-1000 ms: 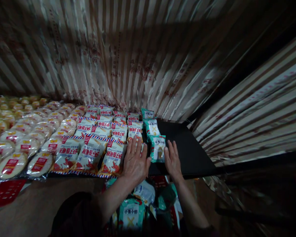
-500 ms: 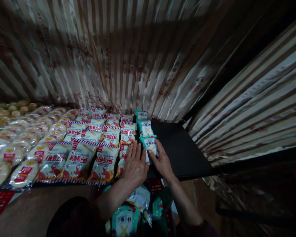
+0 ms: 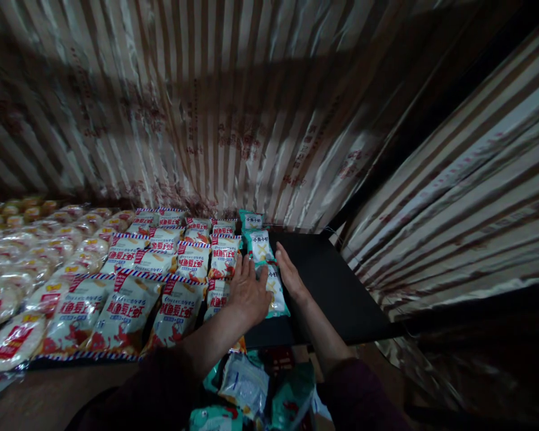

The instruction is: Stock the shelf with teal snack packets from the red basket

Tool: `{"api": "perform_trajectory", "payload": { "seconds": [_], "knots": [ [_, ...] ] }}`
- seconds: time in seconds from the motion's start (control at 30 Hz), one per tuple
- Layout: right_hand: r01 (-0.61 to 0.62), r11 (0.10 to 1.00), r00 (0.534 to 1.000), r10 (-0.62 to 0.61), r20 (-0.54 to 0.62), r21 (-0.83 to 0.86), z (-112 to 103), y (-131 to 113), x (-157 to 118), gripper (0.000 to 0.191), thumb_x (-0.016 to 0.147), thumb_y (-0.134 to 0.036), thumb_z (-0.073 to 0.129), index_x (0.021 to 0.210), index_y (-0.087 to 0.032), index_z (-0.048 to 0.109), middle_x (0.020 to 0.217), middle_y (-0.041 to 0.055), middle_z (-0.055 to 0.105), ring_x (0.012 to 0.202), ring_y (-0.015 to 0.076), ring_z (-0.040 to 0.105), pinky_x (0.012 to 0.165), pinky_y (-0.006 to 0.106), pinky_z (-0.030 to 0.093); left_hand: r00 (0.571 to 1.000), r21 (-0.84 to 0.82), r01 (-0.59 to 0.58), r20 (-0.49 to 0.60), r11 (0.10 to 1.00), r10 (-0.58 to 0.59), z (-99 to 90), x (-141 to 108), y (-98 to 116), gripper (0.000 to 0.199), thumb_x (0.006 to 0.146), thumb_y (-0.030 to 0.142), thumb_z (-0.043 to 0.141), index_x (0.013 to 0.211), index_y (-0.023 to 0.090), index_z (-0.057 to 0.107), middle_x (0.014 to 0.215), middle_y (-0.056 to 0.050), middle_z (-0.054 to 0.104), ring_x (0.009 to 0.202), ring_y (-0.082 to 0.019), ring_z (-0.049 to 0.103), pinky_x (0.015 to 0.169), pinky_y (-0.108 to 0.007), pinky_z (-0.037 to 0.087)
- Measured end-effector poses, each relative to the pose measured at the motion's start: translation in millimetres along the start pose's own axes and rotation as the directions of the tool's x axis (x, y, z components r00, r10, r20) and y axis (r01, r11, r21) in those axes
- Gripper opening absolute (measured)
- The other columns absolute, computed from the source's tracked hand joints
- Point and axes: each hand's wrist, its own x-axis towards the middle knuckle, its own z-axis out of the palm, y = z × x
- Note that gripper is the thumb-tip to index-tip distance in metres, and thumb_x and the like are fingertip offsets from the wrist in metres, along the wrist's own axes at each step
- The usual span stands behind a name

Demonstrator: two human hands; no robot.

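Observation:
Three teal-and-white snack bags lie in a column on the black shelf board. The nearest snack bag is between my hands, its left part covered by my left hand. That hand is open, palm down, with its fingertips pointing at the back and its thumb side over the bag. My right hand is open too, fingers straight, held edgewise along the bag's right side. Farther back are the middle snack bag and the rear snack bag. Rows of red-lettered shrimp snack bags stand left of my left hand.
Round wrapped crackers fill the left of the board. Below the front edge are several more bags, including a silvery bag and a dark teal bag. A striped curtain hangs behind, another striped curtain at the right.
My right hand has come off the nearest teal bag's front and moved forward to its right side. My left hand stays by the bag's left. The view has shifted slightly.

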Motion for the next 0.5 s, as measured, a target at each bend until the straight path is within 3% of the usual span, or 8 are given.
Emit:
{"api": "perform_trajectory", "payload": {
  "seconds": [0.27, 0.5],
  "knots": [
    [0.083, 0.995, 0.996, -0.084, 0.026, 0.056, 32, -1, 2, 0.077, 0.083, -0.073, 0.032, 0.140, -0.023, 0.041, 0.148, 0.0043, 0.040, 0.139, 0.0221, 0.032, 0.117, 0.040, 0.019, 0.999, 0.096, -0.003, 0.040, 0.995, -0.001, 6.6, 13, -11, 0.055, 0.091, 0.033, 0.041, 0.141, 0.011, 0.039, 0.148, -0.019, 0.035, 0.142, -0.034, 0.016, 0.115, -0.055, 0.005],
    [0.101, 0.994, 0.995, -0.102, 0.023, 0.027, 24, 3, 9, 0.071, 0.084, -0.070, 0.037, 0.139, -0.025, 0.044, 0.149, 0.0031, 0.039, 0.140, 0.0222, 0.030, 0.118, 0.040, 0.018, 0.993, -0.006, 0.034, 0.117, 0.999, -0.033, 0.2, 16, -20, 0.059, 0.090, 0.033, 0.041, 0.143, 0.009, 0.033, 0.151, -0.020, 0.025, 0.142, -0.035, 0.012, 0.116, -0.052, 0.008]
  ]
}}
